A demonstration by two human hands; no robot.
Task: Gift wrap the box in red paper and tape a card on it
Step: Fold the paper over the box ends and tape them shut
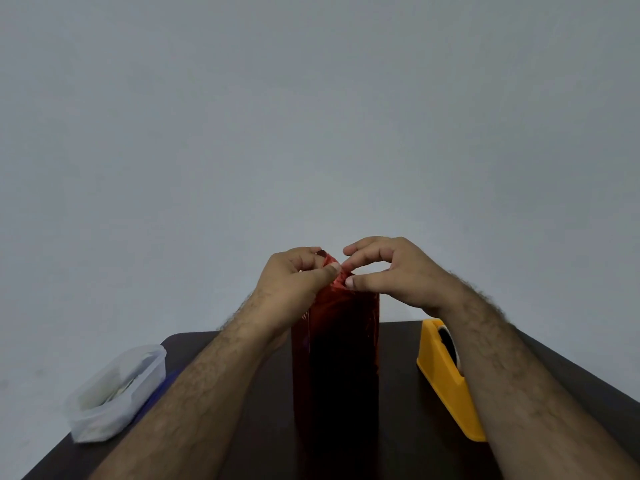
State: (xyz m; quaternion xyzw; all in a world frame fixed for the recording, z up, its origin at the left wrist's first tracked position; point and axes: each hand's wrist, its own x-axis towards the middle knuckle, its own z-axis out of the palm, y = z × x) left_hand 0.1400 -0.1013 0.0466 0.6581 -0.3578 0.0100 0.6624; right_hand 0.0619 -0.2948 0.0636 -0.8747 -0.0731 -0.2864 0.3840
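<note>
Tape dispenser right, tub left.

both hands pinch red paper, box upright

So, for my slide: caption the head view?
Both hands pinch red paper atop the upright box.

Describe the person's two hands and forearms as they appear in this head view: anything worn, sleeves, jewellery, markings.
Both the left hand and the right hand are bare: no gloves, and no rings or watch that can be seen. The forearms are uncovered all the way to the frame's bottom edge, so no sleeves show. Both forearms carry visible dark hair. The fingernails look short and unpainted. No tattoos or other markings are visible.
</note>
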